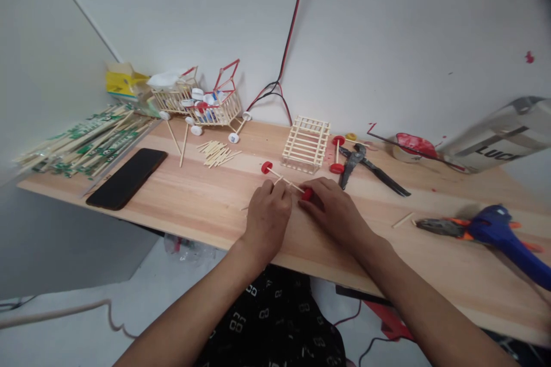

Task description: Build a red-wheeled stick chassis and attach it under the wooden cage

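Note:
My left hand (270, 209) is closed over a thin wooden stick axle (276, 173) with a red bottle cap (266, 167) at its far left end. At the axle's other end, the fingers of my right hand (333, 206) are closed around a second red bottle cap (306, 194). Both hands rest low over the table's front half. Just behind them lies a small slatted stick frame (306, 143). To its right is another axle (337, 155) with a red cap at each end.
Pliers (357, 163) lie right of the frame; more pliers (439, 226) and a blue glue gun (499, 229) are further right. Cut sticks (215, 153), a phone (129, 178) and packed chopsticks (86, 140) lie left. Stick carts (215, 108) stand at the wall.

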The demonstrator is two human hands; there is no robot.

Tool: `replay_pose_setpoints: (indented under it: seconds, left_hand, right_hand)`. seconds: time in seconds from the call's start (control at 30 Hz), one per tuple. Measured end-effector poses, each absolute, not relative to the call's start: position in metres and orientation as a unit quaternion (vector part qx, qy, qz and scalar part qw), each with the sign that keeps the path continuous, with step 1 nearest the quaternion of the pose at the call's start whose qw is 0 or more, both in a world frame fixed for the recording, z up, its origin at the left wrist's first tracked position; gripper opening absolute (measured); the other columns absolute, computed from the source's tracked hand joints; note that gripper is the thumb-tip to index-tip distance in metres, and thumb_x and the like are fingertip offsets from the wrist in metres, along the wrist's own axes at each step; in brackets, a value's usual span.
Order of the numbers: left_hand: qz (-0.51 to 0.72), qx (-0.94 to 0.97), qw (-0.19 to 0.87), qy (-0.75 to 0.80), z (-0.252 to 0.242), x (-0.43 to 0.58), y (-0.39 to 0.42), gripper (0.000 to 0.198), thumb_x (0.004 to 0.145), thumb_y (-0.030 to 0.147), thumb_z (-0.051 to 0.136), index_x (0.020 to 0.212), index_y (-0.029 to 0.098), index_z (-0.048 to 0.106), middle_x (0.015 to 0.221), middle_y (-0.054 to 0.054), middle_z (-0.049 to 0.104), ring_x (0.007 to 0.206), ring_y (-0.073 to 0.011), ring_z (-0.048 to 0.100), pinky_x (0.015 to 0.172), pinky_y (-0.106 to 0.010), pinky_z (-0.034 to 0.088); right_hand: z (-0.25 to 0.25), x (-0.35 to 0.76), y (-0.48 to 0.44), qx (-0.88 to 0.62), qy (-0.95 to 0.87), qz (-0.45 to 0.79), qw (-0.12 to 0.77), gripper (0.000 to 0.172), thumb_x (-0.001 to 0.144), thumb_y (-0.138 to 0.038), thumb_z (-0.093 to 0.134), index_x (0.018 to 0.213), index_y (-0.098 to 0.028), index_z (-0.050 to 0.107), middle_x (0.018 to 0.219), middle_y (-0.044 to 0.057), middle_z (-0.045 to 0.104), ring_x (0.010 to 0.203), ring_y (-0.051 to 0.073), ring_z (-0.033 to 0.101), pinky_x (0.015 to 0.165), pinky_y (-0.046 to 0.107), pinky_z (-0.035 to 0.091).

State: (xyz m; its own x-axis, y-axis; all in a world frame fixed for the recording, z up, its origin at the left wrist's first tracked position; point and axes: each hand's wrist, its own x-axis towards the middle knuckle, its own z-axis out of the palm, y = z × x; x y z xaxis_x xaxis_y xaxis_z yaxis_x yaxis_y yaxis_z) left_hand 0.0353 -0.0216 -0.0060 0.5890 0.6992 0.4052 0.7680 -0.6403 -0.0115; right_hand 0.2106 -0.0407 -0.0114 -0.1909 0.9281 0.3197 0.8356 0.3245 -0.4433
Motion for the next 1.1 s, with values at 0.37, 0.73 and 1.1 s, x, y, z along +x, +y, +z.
replay_pose_setpoints:
  seconds: [0.37, 0.73, 1.1]
  left_hand:
    - [-0.177, -0.884, 0.092, -0.422, -0.0048, 0.0358, -0.022, 0.012, 0.088, 0.009, 0.055, 0.096, 0.013, 0.063, 0.091, -0.008, 0.062, 0.082, -0.0231, 0.054, 0.068, -0.037, 0.049]
    - [-0.184, -0.884, 0.093, -0.419, -0.0059, 0.036, -0.0222, 0.012, 0.087, 0.009, 0.054, 0.096, 0.013, 0.062, 0.091, -0.009, 0.061, 0.083, -0.0232, 0.053, 0.067, -0.037, 0.047]
    - [-0.172, -0.885, 0.091, -0.423, -0.0039, 0.0365, -0.0223, 0.013, 0.088, 0.01, 0.054, 0.098, 0.013, 0.062, 0.092, -0.009, 0.062, 0.084, -0.0236, 0.054, 0.069, -0.038, 0.048]
  right_hand:
    - [-0.0115, 0.2105, -0.0401, -0.574, -0.768, 0.085, 0.271, 0.019, 0.09, -0.026, 0.056, 0.107, -0.022, 0.059, 0.105, 0.008, 0.062, 0.1, 0.024, 0.057, 0.089, 0.043, 0.047]
    - [-0.0113, 0.2103, -0.0402, -0.576, -0.765, 0.086, 0.275, 0.019, 0.089, -0.026, 0.056, 0.106, -0.022, 0.06, 0.104, 0.009, 0.063, 0.099, 0.025, 0.057, 0.088, 0.044, 0.048]
    - [-0.013, 0.2113, -0.0395, -0.575, -0.768, 0.086, 0.268, 0.019, 0.09, -0.027, 0.056, 0.107, -0.021, 0.059, 0.105, 0.009, 0.063, 0.099, 0.024, 0.057, 0.088, 0.043, 0.047]
